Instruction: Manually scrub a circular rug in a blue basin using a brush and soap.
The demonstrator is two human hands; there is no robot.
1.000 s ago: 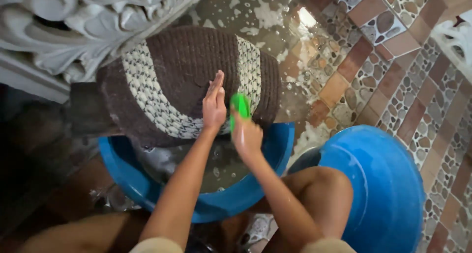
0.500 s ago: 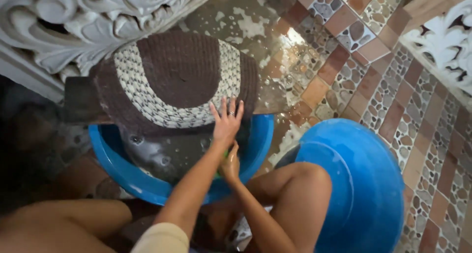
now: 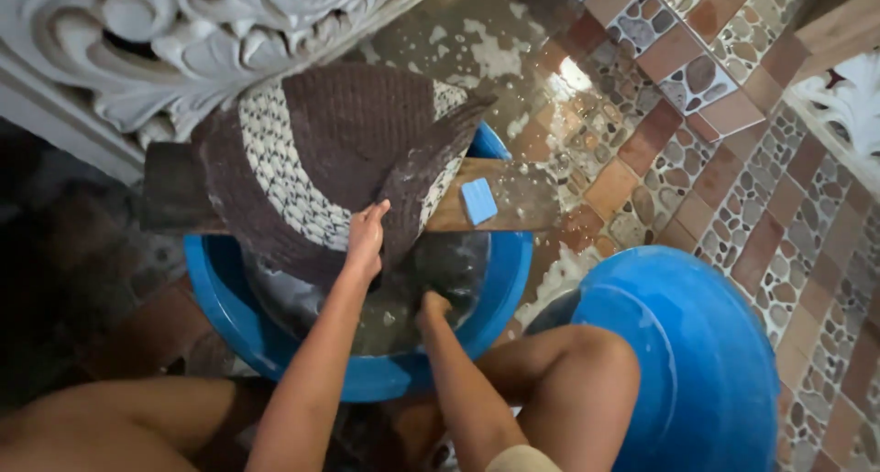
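Left hand (image 3: 365,241) gripping rug (image 3: 321,160) fold, rug draped above

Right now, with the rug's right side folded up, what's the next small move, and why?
Probably peel the fold further left with the left hand, which pinches the brown and white rug at its lifted edge. That would likely bare more of the wooden board and the blue soap bar. The right hand is down in the blue basin, free.

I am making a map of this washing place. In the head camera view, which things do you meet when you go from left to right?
Dark wooden plank end → brown-and-cream braided oval mat → left hand → small light-blue soap bar → large overturned blue plastic tub.
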